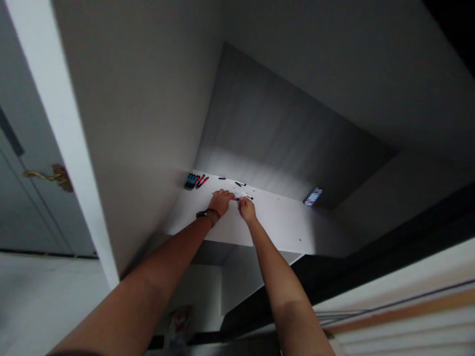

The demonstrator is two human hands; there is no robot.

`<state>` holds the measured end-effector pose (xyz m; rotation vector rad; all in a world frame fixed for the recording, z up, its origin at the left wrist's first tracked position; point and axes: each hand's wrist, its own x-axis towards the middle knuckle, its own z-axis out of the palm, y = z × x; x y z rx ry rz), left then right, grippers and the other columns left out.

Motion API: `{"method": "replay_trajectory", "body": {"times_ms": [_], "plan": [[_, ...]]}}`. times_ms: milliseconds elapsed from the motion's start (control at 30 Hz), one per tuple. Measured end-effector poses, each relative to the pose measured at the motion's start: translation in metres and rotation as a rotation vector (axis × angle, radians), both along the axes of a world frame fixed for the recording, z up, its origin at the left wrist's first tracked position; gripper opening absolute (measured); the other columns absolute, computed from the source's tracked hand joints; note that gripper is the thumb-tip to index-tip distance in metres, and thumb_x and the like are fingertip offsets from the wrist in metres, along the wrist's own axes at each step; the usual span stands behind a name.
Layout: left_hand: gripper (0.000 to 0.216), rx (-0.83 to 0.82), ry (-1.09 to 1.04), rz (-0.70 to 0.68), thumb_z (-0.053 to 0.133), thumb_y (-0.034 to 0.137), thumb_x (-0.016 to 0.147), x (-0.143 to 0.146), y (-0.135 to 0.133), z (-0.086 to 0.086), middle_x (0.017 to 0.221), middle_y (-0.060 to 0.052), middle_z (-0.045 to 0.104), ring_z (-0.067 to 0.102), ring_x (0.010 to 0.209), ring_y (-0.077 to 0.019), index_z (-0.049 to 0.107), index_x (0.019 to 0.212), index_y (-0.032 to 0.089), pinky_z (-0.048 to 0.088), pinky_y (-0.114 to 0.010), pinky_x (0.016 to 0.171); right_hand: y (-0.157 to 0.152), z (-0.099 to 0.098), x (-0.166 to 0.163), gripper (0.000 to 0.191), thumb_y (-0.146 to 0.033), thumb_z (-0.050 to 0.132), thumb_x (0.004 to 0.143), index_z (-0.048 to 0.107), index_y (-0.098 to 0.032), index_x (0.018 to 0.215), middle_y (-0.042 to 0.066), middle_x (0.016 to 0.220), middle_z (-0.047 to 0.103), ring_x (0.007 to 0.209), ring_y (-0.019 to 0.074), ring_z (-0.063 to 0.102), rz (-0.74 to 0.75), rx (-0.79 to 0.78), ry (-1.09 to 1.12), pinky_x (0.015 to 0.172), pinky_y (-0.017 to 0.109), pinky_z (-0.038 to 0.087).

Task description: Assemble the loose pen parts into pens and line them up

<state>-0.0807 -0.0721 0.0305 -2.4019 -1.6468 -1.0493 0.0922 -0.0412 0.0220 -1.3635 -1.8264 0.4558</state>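
Note:
My left hand, with a dark band and hair tie at its wrist, is closed on one end of a small red and black pen. At the pen's other end, my right hand is closed in a pinch. The fingers cover most of the pen. Small black and white pen parts lie just beyond the hands, too small to tell apart. To the left, against the side wall, rests a group of red, blue and black pens, laid side by side.
The white shelf sits inside a cabinet with a grey back panel and a tall left side panel. A lit, blurred-out phone leans at the back right. A door with a brass handle is at far left.

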Motion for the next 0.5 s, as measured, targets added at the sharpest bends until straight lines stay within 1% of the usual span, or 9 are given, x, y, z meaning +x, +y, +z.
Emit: {"method": "replay_trajectory", "body": {"times_ms": [67,167,233,367,433,500], "plan": [[0.037,-0.004,0.012,0.005,0.043,0.008,0.095,0.0000,-0.0013,0.0005,0.109,-0.011,0.070,0.056,0.106,-0.0277,0.070,0.116,0.022,0.041,-0.042,0.091,-0.0030,0.0007,-0.0010,0.037,-0.044,0.036,0.097,0.053,-0.025,0.070,0.000,0.064,0.062,0.066,0.0188,0.058,-0.019,-0.004,0.015,0.071,0.029,0.045],[0.038,0.007,0.027,0.009,0.043,0.008,0.094,0.0003,-0.0025,0.0007,0.108,-0.011,0.070,0.056,0.105,-0.0276,0.071,0.115,0.022,0.041,-0.041,0.090,-0.0045,0.0002,-0.0012,0.025,-0.038,0.039,0.095,0.055,-0.025,0.080,-0.002,0.066,0.063,0.065,0.0180,0.059,0.004,-0.012,0.060,0.070,0.028,0.045],[0.037,0.021,0.032,0.001,0.043,0.007,0.094,0.0012,-0.0028,0.0005,0.108,-0.011,0.070,0.055,0.104,-0.0276,0.071,0.114,0.021,0.041,-0.041,0.091,-0.0036,-0.0005,-0.0004,0.022,-0.035,0.040,0.093,0.054,-0.025,0.079,-0.003,0.066,0.063,0.065,0.0180,0.058,0.011,-0.009,0.049,0.070,0.028,0.045],[0.037,0.032,0.007,0.000,0.042,0.007,0.095,0.0038,-0.0029,0.0008,0.106,-0.011,0.070,0.055,0.103,-0.0270,0.071,0.114,0.021,0.041,-0.041,0.091,-0.0005,0.0004,0.0009,0.037,-0.042,0.036,0.096,0.049,-0.026,0.065,0.000,0.062,0.060,0.065,0.0193,0.056,-0.036,0.012,-0.025,0.070,0.029,0.045],[0.037,0.031,-0.005,0.006,0.042,0.008,0.095,0.0046,-0.0034,0.0017,0.106,-0.011,0.069,0.055,0.102,-0.0266,0.071,0.114,0.021,0.041,-0.041,0.091,-0.0002,0.0018,0.0005,0.043,-0.047,0.033,0.098,0.048,-0.026,0.063,0.000,0.059,0.058,0.064,0.0198,0.056,-0.045,0.007,-0.023,0.069,0.030,0.045],[0.037,0.030,-0.012,0.011,0.042,0.008,0.095,0.0048,-0.0042,0.0028,0.106,-0.011,0.070,0.055,0.102,-0.0265,0.071,0.114,0.021,0.041,-0.040,0.091,-0.0011,0.0032,-0.0005,0.045,-0.049,0.031,0.098,0.049,-0.026,0.065,0.000,0.058,0.058,0.062,0.0198,0.056,-0.047,-0.006,0.014,0.068,0.030,0.045]]}}
